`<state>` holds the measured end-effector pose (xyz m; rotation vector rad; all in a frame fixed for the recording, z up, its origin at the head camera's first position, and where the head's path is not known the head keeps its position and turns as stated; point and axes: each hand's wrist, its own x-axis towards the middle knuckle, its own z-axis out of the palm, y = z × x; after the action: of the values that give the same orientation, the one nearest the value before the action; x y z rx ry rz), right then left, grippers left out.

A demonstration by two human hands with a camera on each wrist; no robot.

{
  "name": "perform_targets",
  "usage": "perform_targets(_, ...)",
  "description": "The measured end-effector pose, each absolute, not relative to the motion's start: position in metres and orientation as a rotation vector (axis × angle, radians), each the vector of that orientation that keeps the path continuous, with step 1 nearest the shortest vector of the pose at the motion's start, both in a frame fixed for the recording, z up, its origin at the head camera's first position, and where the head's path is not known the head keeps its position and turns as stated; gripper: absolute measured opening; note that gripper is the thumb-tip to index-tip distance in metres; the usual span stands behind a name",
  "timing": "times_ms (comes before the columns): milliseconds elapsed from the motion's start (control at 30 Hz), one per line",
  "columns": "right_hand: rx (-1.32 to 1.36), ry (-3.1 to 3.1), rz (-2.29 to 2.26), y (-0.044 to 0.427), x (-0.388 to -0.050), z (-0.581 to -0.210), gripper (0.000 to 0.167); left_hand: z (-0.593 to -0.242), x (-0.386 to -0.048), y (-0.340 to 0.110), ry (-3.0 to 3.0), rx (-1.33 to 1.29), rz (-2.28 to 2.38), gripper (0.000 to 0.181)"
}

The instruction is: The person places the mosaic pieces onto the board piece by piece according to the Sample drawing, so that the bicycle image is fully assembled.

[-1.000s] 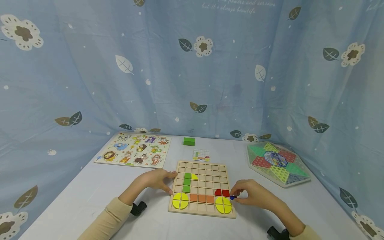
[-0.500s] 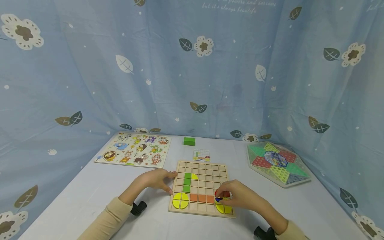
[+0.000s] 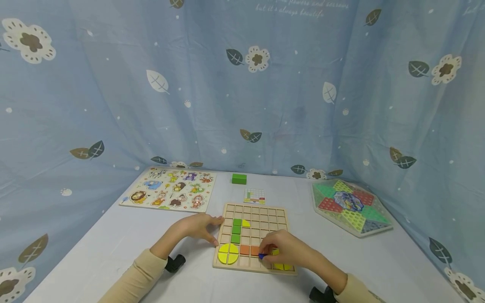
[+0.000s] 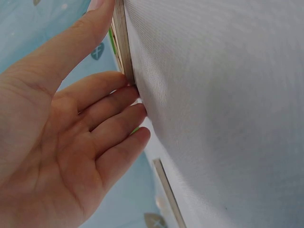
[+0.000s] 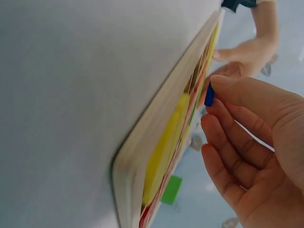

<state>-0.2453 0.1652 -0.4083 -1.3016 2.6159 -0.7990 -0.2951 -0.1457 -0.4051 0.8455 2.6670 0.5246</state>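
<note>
The wooden grid board [image 3: 261,221] lies flat on the table. My left hand [image 3: 197,226] touches its left edge with straight fingers, as the left wrist view also shows. Between thumb and fingers my right hand [image 3: 291,251] pinches a small blue piece [image 5: 209,95], above the board's lower rows near the orange squares [image 3: 244,250]. On the board are also a stack of green squares [image 3: 236,230], a yellow quarter-circle [image 3: 246,223] and a yellow circle [image 3: 228,253] of quarter pieces. The right hand partly covers another yellow circle [image 3: 283,267] and hides the red pieces in the head view.
Beyond the board lie a small pattern card [image 3: 254,196] and a green block [image 3: 239,179]. An animal puzzle board [image 3: 211,181] is at the back left. A hexagonal Chinese checkers board [image 3: 348,202] lies at the right. A patterned blue curtain [image 3: 212,105] hangs behind.
My right hand has moved left from the board's right edge to over its lower middle, carrying the blue piece. The left hand has stayed in place.
</note>
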Motion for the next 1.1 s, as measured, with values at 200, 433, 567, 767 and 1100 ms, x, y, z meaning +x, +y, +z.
perform_targets(200,-1.322,2.621,-0.766,0.151,-0.245,-0.412,0.009,-0.406,-0.295,-0.146,2.672,0.845,0.518,0.079)
perform_targets(433,-1.254,2.671,-0.703,0.143,-0.242,-0.411,0.010,-0.408,-0.296,-0.146,2.661,0.859,0.521,0.079)
perform_targets(567,-1.253,2.686,-0.677,0.142,-0.241,-0.412,0.011,-0.408,-0.295,-0.145,2.657,0.862,0.524,0.079)
perform_targets(767,-1.241,2.693,-0.687,0.143,-0.240,-0.412,0.013,-0.407,-0.294,-0.144,2.655,0.865,0.528,0.079)
perform_targets(1100,-1.228,2.685,-0.682,0.144,-0.241,-0.412,0.012,-0.408,-0.296,-0.143,2.659,0.861,0.509,0.080)
